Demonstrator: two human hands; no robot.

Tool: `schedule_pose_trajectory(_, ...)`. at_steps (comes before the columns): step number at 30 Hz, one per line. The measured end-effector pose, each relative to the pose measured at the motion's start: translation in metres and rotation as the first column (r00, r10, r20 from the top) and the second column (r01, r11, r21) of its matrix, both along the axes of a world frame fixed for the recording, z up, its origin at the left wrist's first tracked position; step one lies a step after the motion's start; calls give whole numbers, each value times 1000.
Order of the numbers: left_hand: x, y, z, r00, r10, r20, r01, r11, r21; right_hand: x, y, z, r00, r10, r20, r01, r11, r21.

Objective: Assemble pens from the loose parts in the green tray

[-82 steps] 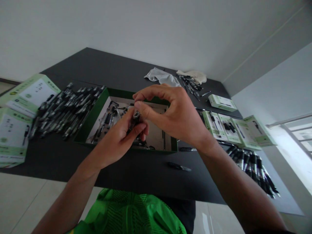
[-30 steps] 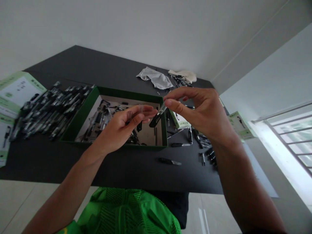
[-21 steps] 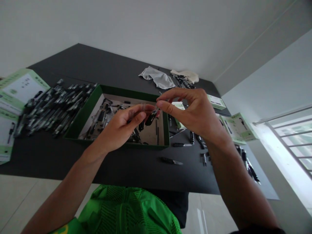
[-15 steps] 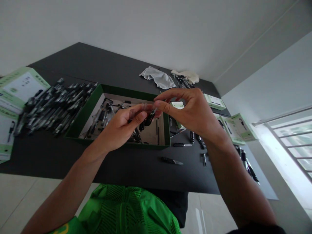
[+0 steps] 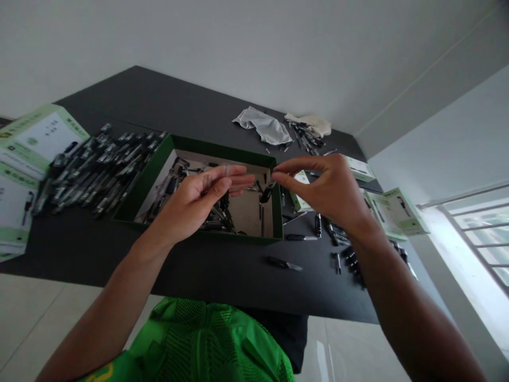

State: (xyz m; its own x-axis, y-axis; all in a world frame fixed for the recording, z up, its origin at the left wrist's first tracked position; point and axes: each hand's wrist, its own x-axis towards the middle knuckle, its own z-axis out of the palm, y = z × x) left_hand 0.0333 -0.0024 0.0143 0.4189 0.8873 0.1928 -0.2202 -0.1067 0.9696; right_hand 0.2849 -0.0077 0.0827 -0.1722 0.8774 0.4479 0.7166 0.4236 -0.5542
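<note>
My left hand (image 5: pixel 204 195) is over the green box (image 5: pixel 222 150), its fingers stretched out together and the thumb apart from them. I see nothing gripped in it, though dark pen parts (image 5: pixel 222 217) show just below its fingers. At the box's right end, my right hand (image 5: pixel 318 183) pinches a small black piece that looks like a pen cap (image 5: pixel 267 193), which hangs from thumb and fingertips. Inside the box lie many loose black and clear pen parts, partly hidden by my left hand and forearm.
Left of the box is a large heap of pens (image 5: pixel 107 170) beside green-and-white cartons (image 5: pixel 43 138). A single pen (image 5: pixel 284 263) lies in front. More pens and cartons (image 5: pixel 397 209) are on the right; a grey cloth (image 5: pixel 263 126) and a cream cloth (image 5: pixel 312 124) lie behind.
The hands were together, with the black piece between them. My right hand has drawn away to the right with it, and my left hand's fingers have straightened. The view has shifted slightly.
</note>
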Motion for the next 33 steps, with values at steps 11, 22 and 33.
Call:
schedule_pose_trajectory(11,3,2,0,1000,14,-18,-14,1000,11,-4,-1,-16,999,16,39,-17,999,30)
schedule_pose_trajectory(22,3,2,0,1000,1,-2,-1,1000,-11,-13,-8,-5,998,52,18,-53,998,36)
schedule_pose_trajectory(33,2,1,2,1000,4,-21,-4,1000,-14,-12,-10,-10,999,24,-49,-24,1000,-1)
